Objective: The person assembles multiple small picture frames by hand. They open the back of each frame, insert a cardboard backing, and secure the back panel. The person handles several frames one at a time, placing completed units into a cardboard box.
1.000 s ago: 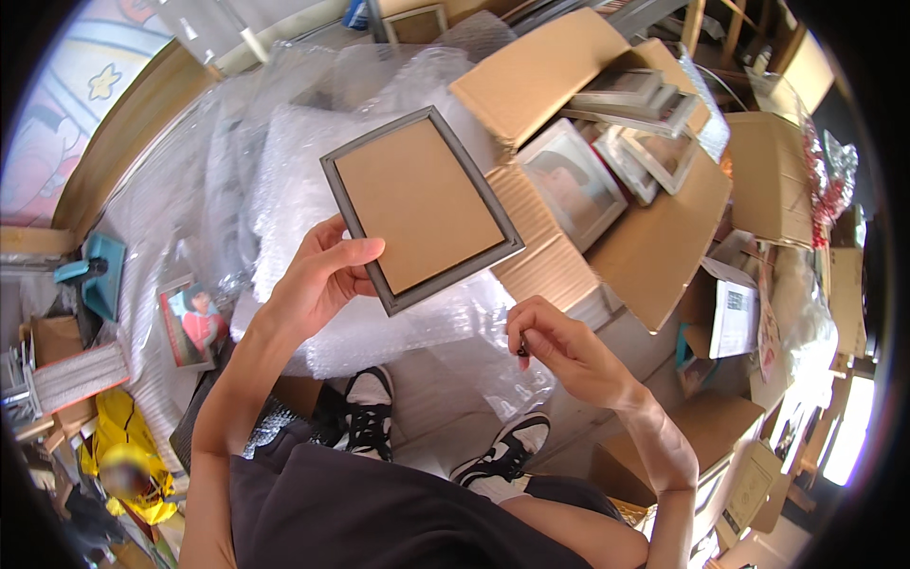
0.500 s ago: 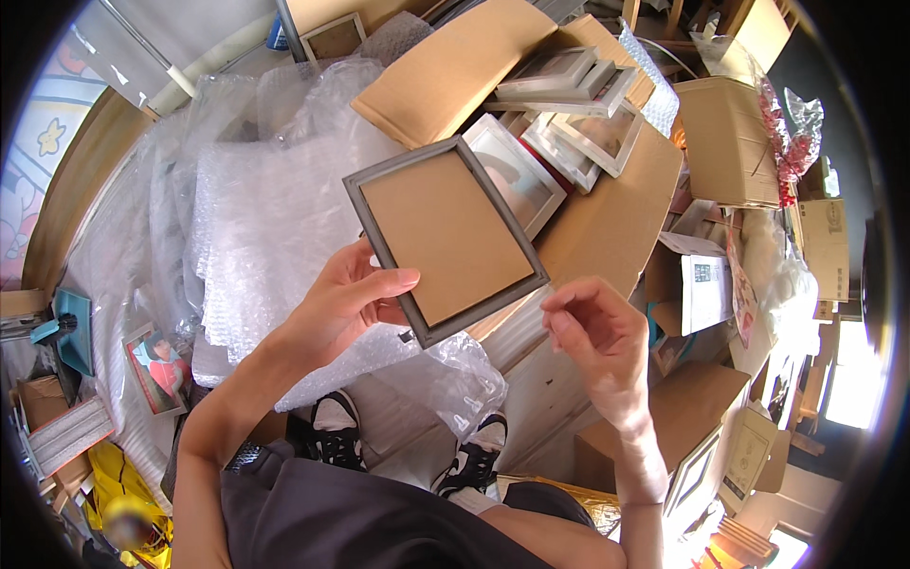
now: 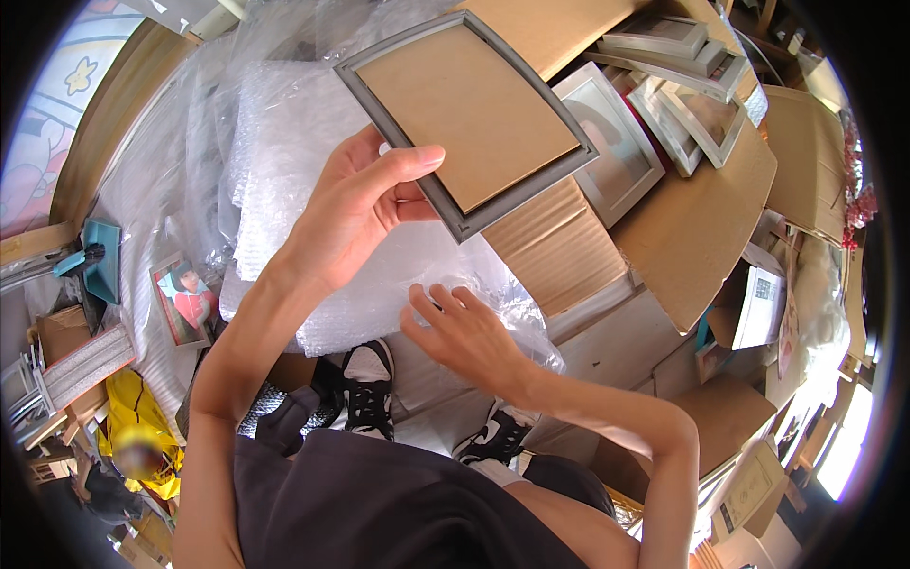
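My left hand (image 3: 346, 204) grips a grey picture frame (image 3: 462, 220) by its lower left edge, thumb on top of the brown backing board (image 3: 474, 114). The frame is held up, tilted, with the backing side facing me. Below it, my right hand (image 3: 464, 332) reaches over a stack of bubble wrap (image 3: 294, 171). Its fingers are apart and slightly curled, with nothing seen in them; whether they touch the wrap I cannot tell.
An open cardboard box (image 3: 701, 228) at the right holds several framed pictures (image 3: 616, 152). At the left stand a small framed photo (image 3: 182, 302), a blue dustpan (image 3: 102, 261) and a yellow bag (image 3: 137, 427). My shoes (image 3: 368, 389) are beside the wrap.
My right hand has gone from beside the frame's right corner down and left to the bubble wrap, its fingers spreading. My left hand has raised the frame. The whole view has shifted.
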Demonstrator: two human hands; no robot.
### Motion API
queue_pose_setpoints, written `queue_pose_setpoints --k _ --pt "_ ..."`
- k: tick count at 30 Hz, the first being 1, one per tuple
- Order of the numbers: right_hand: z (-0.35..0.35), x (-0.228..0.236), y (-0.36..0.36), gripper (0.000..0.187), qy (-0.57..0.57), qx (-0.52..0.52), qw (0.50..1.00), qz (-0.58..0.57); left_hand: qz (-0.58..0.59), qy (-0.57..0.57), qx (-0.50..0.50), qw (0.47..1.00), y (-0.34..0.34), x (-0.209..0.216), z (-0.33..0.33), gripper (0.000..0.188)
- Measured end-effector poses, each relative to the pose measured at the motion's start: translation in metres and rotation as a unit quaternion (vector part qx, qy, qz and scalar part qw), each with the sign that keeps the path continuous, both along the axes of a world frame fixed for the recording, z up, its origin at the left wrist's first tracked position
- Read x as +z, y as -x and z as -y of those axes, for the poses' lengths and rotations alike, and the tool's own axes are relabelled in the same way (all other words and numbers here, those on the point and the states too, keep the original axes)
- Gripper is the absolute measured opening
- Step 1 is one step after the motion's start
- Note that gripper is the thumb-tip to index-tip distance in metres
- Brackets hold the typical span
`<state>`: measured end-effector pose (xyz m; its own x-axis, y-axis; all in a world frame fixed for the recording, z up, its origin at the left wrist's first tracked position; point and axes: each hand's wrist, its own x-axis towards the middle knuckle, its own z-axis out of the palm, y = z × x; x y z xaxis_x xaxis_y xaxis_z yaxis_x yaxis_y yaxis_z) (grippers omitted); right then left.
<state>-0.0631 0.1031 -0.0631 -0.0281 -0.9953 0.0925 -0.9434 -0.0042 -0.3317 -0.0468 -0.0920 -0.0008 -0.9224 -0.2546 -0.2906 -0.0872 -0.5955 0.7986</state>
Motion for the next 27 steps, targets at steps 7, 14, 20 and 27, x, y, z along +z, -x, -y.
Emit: queue_pose_setpoints --k 7,14,20,27 --pt "0.006 -0.031 0.010 0.005 0.005 0.064 0.996 -0.062 0.014 0.011 0.013 1.000 -0.004 0.000 0.003 0.033" --pt "-0.003 -0.033 0.022 0.008 0.008 0.077 0.988 -0.132 -0.012 -0.008 0.029 0.999 0.002 -0.007 0.000 0.029" --pt "-0.012 -0.032 0.014 0.008 -0.063 0.040 0.994 -0.079 -0.026 0.019 -0.001 0.999 0.001 -0.010 0.003 0.025" --pt "-0.026 0.060 0.055 0.006 -0.046 -0.111 0.899 0.422 -0.023 0.031 -0.007 0.999 0.000 -0.008 0.000 0.026"
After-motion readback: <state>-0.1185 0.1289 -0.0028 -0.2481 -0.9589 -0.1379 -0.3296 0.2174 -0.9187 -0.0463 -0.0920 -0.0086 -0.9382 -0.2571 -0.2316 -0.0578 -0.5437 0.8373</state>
